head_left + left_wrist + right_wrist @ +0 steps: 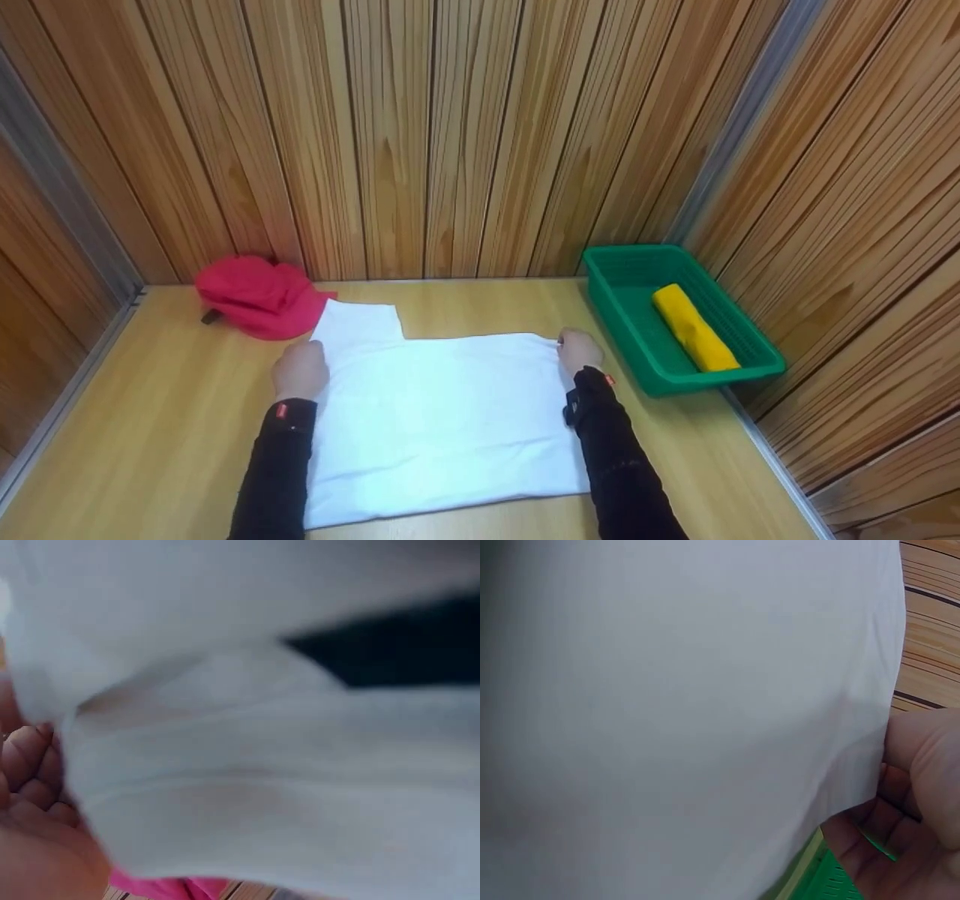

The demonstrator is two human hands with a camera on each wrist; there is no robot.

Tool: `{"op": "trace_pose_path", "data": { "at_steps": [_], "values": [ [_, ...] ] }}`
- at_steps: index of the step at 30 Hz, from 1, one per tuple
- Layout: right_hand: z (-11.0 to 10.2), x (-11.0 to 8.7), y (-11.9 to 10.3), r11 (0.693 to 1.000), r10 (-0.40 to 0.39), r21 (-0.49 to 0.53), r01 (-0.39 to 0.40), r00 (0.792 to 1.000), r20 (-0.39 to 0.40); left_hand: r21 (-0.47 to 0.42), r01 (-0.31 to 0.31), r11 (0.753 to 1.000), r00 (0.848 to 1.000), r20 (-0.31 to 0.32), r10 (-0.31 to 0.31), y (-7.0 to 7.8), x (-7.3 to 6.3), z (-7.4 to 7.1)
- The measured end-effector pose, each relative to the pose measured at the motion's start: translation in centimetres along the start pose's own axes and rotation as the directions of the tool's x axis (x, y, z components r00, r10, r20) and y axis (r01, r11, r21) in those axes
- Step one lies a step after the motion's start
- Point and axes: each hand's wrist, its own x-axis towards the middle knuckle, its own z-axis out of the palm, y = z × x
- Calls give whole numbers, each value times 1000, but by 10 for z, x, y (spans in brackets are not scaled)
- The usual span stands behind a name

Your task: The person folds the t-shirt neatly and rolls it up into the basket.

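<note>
The left hand (300, 371) and right hand (580, 351) pinch opposite edges of the white cloth (450, 412) in curled fingers, seemingly to hold it taut across the table (150, 450); a red cap (255, 296) sits by its far left corner; rightward, a green basket (634, 300) holds a yellow roll (694, 328), apparently out of the way.

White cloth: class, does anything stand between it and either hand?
Nothing visible does: the left hand and right hand grip the white cloth at opposite edges. The red cap lies by its far-left corner.
</note>
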Motion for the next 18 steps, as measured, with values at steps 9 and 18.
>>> {"op": "trace_pose_path", "data": {
  "at_steps": [9,18],
  "values": [
    [-2,-3,-2,1000,-5,31,6,1000,-24,-34,-158,987,984,75,161,11,-13,-27],
    [-1,-4,-2,1000,-2,31,2,1000,-20,23,-245,969,950,206,236,30,-39,-19]
  ]
}}
